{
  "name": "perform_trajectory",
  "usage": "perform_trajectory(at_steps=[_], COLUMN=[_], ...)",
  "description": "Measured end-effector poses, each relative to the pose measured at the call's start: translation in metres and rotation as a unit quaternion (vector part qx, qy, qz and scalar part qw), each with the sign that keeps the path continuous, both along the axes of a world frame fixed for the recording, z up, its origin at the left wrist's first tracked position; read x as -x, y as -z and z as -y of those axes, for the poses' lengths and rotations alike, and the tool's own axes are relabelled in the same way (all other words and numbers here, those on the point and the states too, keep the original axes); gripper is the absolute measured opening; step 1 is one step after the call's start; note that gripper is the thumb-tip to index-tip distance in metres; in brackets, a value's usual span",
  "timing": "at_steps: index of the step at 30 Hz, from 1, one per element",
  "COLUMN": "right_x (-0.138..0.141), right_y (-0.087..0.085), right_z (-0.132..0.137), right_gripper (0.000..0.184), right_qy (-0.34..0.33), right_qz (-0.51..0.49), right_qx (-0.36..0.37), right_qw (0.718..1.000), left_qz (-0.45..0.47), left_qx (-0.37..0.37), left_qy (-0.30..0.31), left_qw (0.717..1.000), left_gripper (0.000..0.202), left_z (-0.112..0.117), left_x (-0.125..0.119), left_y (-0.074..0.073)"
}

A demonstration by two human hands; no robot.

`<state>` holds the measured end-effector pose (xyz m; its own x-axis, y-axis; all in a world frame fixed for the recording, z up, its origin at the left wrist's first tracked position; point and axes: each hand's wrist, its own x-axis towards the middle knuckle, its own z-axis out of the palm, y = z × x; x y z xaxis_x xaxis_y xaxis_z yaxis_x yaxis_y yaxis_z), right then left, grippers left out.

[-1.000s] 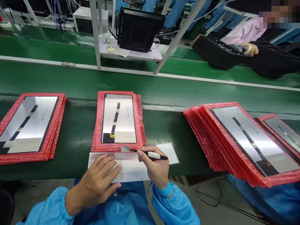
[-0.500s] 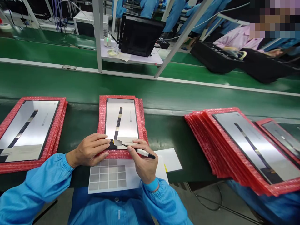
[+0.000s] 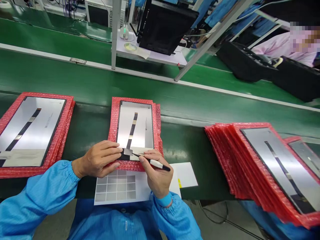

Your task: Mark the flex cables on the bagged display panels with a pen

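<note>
On a green conveyor tabletop [image 3: 75,78], a silver display panel [image 3: 135,128] lies on red bubble wrap [image 3: 114,120], between other wrapped panel stacks [image 3: 275,166]. As half a second earlier, the left hand [image 3: 97,159], fingers extended and close together, stays at the panel's lower edge; the right hand [image 3: 155,173] pinches a black-and-white pen [image 3: 156,163], its tip at a small grey film tab [image 3: 127,152].

hands [image 3: 98,159] at a display panel [image 3: 135,128]

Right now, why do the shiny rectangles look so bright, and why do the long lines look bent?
In the head view, the silver panel shows a pale glare, though the light itself is out of sight; the white conveyor rail bows as if seen through a wide lens; the right-hand stack of panels looks stretched near the picture's edge.
</note>
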<state>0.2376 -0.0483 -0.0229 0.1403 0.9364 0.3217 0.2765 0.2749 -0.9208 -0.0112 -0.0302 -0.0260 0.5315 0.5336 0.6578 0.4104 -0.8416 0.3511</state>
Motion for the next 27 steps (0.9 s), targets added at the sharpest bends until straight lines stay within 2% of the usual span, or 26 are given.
perform_trajectory(at_steps=[11,20,27], right_x=[0.0011,0.0009,0.0013], right_y=[0.0021,0.0045,0.0032], right_z=[-0.0007,0.0002,0.0003], right_gripper=[0.011,0.013,0.014], right_qy=[-0.009,-0.010,-0.011], right_qz=[0.015,0.014,0.028], right_qx=[-0.013,-0.019,-0.027], right_qw=[1.000,1.000,0.999], left_qz=[-0.013,-0.076,-0.073], left_qx=[0.007,0.023,0.024], left_qy=[-0.001,0.039,0.028], left_qw=[1.000,0.996,0.997], left_gripper=[0.029,0.052,0.052], left_z=[0.0011,0.0031,0.0036], left_x=[0.0014,0.0074,0.0036], left_y=[0.0038,0.0006,0.0002])
